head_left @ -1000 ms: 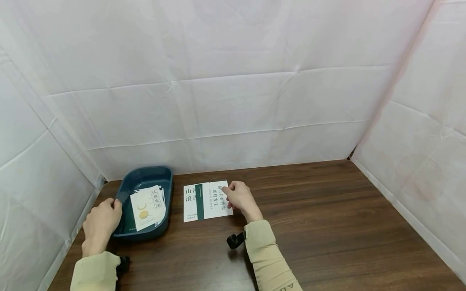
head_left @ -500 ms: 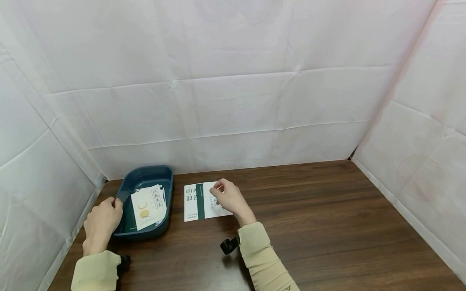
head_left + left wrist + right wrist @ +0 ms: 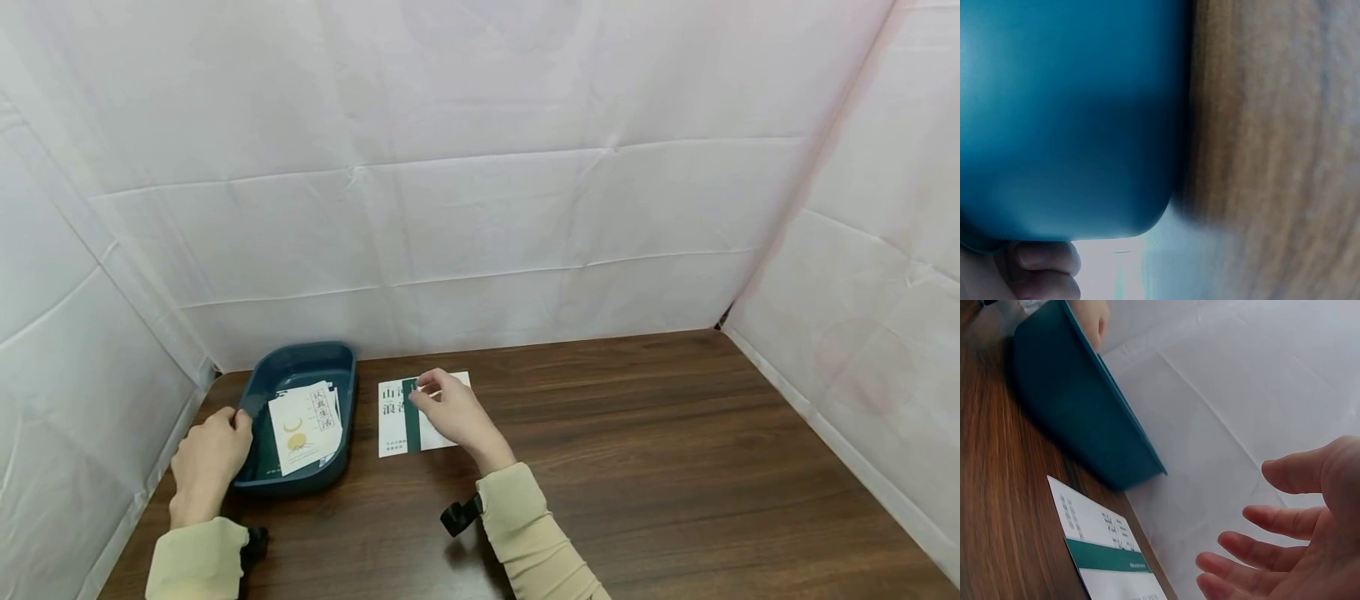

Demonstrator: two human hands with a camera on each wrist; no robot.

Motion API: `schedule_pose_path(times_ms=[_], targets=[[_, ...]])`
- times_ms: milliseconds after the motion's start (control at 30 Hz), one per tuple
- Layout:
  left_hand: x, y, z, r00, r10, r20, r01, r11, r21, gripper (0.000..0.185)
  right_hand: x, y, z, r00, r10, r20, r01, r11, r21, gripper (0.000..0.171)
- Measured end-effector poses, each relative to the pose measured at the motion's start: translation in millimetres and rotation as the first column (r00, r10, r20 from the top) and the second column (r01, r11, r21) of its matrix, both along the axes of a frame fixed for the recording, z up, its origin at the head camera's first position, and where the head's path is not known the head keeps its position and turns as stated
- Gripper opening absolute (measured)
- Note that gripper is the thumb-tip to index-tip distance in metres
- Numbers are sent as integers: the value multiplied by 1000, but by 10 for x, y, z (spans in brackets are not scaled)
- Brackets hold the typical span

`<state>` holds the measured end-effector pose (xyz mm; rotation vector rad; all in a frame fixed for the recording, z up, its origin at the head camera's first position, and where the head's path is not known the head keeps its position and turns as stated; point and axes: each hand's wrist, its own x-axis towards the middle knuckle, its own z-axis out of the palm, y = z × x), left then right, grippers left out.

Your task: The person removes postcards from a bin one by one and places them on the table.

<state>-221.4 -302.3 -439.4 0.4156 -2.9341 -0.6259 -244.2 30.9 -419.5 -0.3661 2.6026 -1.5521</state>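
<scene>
My left hand (image 3: 213,454) grips the left rim of a blue plastic basin (image 3: 341,454); in the left wrist view its curled fingers (image 3: 1047,259) show just below the rim. Inside the basin lie several cards, the top one a white card (image 3: 300,417) with a yellow circle and a boxed column of characters. Beside the basin, a white card with dark characters (image 3: 392,417) lies next to a white card with a dark green band (image 3: 412,429). Above these cards hovers my right hand (image 3: 453,412), its fingers (image 3: 1266,553) spread and loosely bent with nothing between them.
The dark wood table (image 3: 675,467) stretches to the right and front. White sheeting (image 3: 480,208) rises along its back edge, and more hangs at both sides. The basin stands near the back left corner.
My right hand has moved left, from the right edge of the banded card to above its green band. The left hand, basin and cards have stayed in place.
</scene>
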Motion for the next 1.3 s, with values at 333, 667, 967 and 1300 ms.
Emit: schedule_pose_path(times_ms=[333,667,967,1300], targets=[[-2,1,11,1000,-6,-13,6,1000,1,46,120,-193,69,998,57,-22,-57,998,-2,36],[1,10,5,1000,0,-11,0,1000,9,44,260,-415,58,996,78,-36,-80,995,-66,41],[3,13,23,1000,2,-12,-2,1000,7,45,353,-620,86,992,94,-80,-105,983,-150,38],[5,36,30,1000,2,-12,-2,1000,9,45,511,-934,49,987,132,-87,-147,970,-193,39]])
